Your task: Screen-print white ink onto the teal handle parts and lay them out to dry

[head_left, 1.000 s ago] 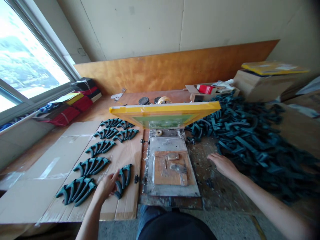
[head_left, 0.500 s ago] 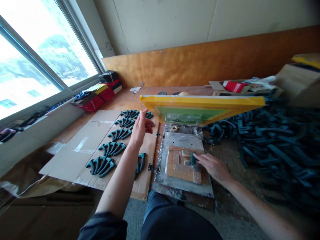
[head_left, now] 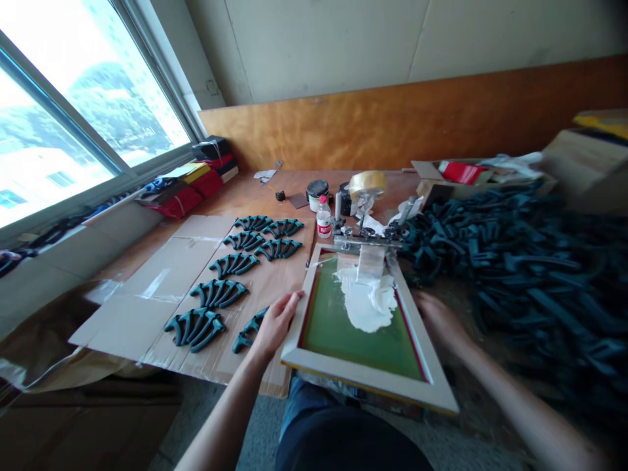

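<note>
A screen printing frame (head_left: 373,378) lies lowered in front of me, with green mesh and a pool of white ink (head_left: 367,304) on it. My left hand (head_left: 277,324) is closed at the frame's left edge, its thumb on the rim. Beyond the frame's right edge, my right hand (head_left: 434,314) is smeared by motion, and its fingers are partly hidden. At the far end of the mesh a squeegee (head_left: 371,263) stands in the ink below a metal hinge clamp (head_left: 367,242). Dark green curved handles (head_left: 218,293) lie in fanned rows on cardboard, some close to my left hand.
A large heap of dark green handles (head_left: 534,261) covers the right side. Behind the frame stand a small bottle (head_left: 324,219), an ink jar (head_left: 318,195) and a tape roll (head_left: 367,183). Flattened cardboard (head_left: 147,294) spreads left. An open box (head_left: 432,186) sits at the back right.
The screen frame has swung down from its raised position and now hides the base plate and the handle on it. My left hand came down and back with it; my right hand moved right, off the handle.
</note>
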The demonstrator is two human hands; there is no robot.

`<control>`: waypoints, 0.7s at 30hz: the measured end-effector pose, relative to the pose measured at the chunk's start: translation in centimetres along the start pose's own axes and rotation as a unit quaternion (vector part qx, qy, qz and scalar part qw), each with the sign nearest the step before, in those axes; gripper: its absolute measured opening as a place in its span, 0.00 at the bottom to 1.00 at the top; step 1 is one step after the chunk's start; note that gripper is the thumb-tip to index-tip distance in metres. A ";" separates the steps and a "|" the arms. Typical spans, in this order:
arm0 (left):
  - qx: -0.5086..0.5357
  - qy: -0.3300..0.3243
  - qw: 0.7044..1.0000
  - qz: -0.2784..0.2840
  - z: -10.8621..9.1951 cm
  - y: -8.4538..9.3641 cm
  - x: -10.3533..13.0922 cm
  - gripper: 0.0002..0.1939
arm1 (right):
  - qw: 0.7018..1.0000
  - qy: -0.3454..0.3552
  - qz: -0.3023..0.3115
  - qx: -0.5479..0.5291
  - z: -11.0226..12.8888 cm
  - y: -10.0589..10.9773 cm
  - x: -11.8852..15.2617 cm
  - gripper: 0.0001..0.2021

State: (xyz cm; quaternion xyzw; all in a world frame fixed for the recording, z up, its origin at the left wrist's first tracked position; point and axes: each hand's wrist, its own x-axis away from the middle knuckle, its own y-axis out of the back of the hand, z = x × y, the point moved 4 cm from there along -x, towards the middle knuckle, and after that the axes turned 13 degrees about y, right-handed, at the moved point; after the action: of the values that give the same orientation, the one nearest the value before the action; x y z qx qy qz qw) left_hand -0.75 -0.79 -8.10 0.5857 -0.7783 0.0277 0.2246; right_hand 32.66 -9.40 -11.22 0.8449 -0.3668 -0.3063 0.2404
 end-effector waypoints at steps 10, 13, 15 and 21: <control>-0.148 0.026 0.989 -0.016 8.8 -2.0 -3.5 0.30 | 0.903 -0.078 0.123 -0.404 1.3 0.0 -9.3 0.07; -0.149 0.033 0.988 -0.018 9.1 -1.9 -3.6 0.30 | 0.898 -0.012 0.107 -0.426 3.7 1.9 -7.3 0.09; -0.149 0.035 0.988 -0.023 9.3 -1.9 -3.6 0.29 | 0.886 0.063 0.072 -0.453 4.4 3.2 -5.8 0.12; -0.136 0.036 0.990 -0.024 9.3 -1.9 -3.5 0.28 | 0.861 0.088 0.081 -0.495 2.9 3.2 -5.6 0.07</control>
State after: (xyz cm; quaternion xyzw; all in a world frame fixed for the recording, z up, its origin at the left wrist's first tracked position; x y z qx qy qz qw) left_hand -1.16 -1.11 -18.21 0.5668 -0.7521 -0.0626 0.3303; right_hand 26.08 -7.56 -9.33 0.6054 -0.2116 -0.3512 0.6822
